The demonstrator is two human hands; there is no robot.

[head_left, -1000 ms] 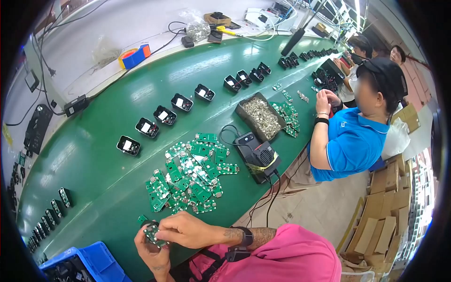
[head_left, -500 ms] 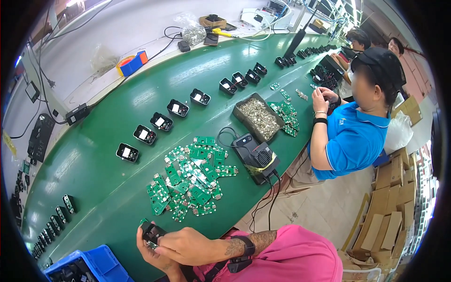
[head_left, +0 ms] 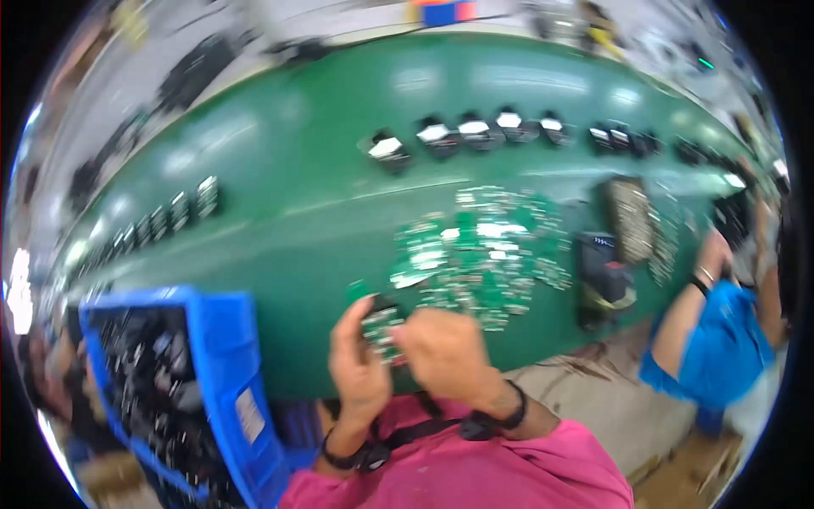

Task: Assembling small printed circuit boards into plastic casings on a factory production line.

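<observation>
My left hand [head_left: 358, 369] is wrapped round a small black housing [head_left: 386, 304] with a green circuit board [head_left: 383, 333] seated in its face. A bit of green board [head_left: 358, 291] sticks out past my left fingertips. My right hand [head_left: 445, 346] is curled closed against the housing's right side, its fingertips at the board; motion blur hides the exact grip. Just beyond my hands lies a loose heap of green circuit boards [head_left: 487, 254] on the green table [head_left: 288, 254].
A blue crate [head_left: 229, 339] of black parts stands at left. Boards in black housings [head_left: 206, 197] line up at far left. Open black housings [head_left: 437, 138] form a row behind the heap. Right: a black device [head_left: 600, 276], a tray of small metal parts [head_left: 629, 220], and a co-worker in blue [head_left: 712, 343].
My view has swung left, so the crate shows more fully and the co-worker sits at the right rim. Both hands still hold the housing, its board now facing me.
</observation>
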